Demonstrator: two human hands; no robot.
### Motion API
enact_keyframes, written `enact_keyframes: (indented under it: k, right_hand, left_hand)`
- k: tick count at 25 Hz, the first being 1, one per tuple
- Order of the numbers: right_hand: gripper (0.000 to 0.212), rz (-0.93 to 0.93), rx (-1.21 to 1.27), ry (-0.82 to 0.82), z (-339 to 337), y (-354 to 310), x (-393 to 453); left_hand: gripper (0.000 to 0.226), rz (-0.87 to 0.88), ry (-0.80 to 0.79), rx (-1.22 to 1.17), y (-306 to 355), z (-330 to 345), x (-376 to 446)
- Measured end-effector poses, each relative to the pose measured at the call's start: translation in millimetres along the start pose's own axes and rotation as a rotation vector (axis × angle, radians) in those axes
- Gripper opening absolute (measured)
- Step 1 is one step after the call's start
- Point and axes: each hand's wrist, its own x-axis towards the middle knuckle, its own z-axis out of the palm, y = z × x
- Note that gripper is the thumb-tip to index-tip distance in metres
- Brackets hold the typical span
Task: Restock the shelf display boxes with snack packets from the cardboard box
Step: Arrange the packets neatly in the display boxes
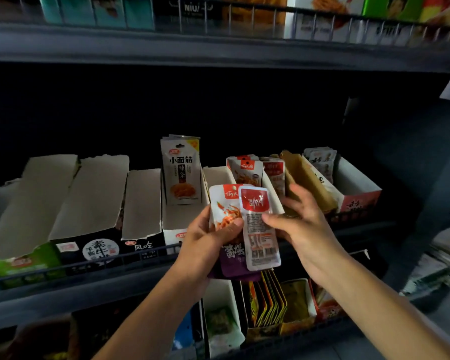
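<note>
I see both forearms reach up from the bottom edge. My left hand holds a white and red snack packet, thumb pressed across its front, with a purple packet tucked beneath. My right hand pinches a second, back-facing packet by its right edge, overlapping the first; both grips are closed on packets. Below them a lower shelf carries upright orange packets. Just beyond the hands, the middle shelf rail fronts a row of display boxes: several on the left look nearly empty, one holds tall white packets, others hold matching red-topped packets. Blurred goods line the top shelf.
</note>
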Motion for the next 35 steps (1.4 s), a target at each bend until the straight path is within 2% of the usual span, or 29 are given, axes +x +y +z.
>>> enact_keyframes:
  k: [2, 4, 7, 11, 13, 17, 20, 22, 24, 26, 28, 30, 32, 35]
  right_hand:
    - [0.042, 0.122, 0.027, -0.033, -2, -4, 2]
    - [0.017, 0.06, 0.002, 0.037, -3, -7, -1]
    - [0.004, -0.074, 0.054, 0.163, -6, -8, -1]
    - [0.01, -0.071, -0.022, 0.303, -25, -16, 44]
    - [0.016, -0.136, -0.112, 0.382, -36, -20, 76]
    - [0.029, -0.509, -0.635, 0.463, -41, -9, 135]
    - [0.021, -0.578, -0.902, 0.436, -26, 17, 165]
    - [0.024, -0.51, -0.919, 0.343, -16, 37, 174]
    - [0.042, -0.325, -0.879, 0.221, -12, 48, 175]
    - [0.052, -0.139, -0.754, 0.124, -14, 48, 172]
    - [0.052, -0.074, -0.635, 0.068, -18, 46, 170]
    - [0.049, -0.068, -0.593, 0.038, -19, 42, 164]
    - [0.04, -0.13, -0.608, 0.079, -19, 33, 152]
    - [0.025, -0.365, -0.646, 0.134, -13, 13, 113]
  left_hand:
    - [0.03, 0.063, 0.035, 0.045, -1, 6, 5]
    - [0.023, 0.141, 0.08, 0.129, -4, 12, 11]
    - [0.021, 0.188, 0.1, 0.176, -9, 19, 18]
    - [0.024, 0.146, 0.093, 0.138, -10, 27, 32]
    - [0.026, 0.147, 0.127, 0.115, -6, 25, 42]
    - [0.028, 0.167, 0.146, 0.107, -1, 17, 59]
    - [0.028, 0.182, 0.143, 0.142, -3, 8, 65]
    - [0.027, 0.185, 0.151, 0.169, -6, 2, 68]
    - [0.025, 0.183, 0.161, 0.164, -9, -5, 70]
    - [0.025, 0.187, 0.175, 0.145, -11, -9, 71]
    - [0.024, 0.189, 0.171, 0.128, -13, -9, 71]
    - [0.023, 0.188, 0.169, 0.128, -14, -8, 69]
    - [0.025, 0.192, 0.163, 0.135, -12, -6, 65]
    - [0.037, 0.226, 0.131, 0.165, -7, -5, 56]
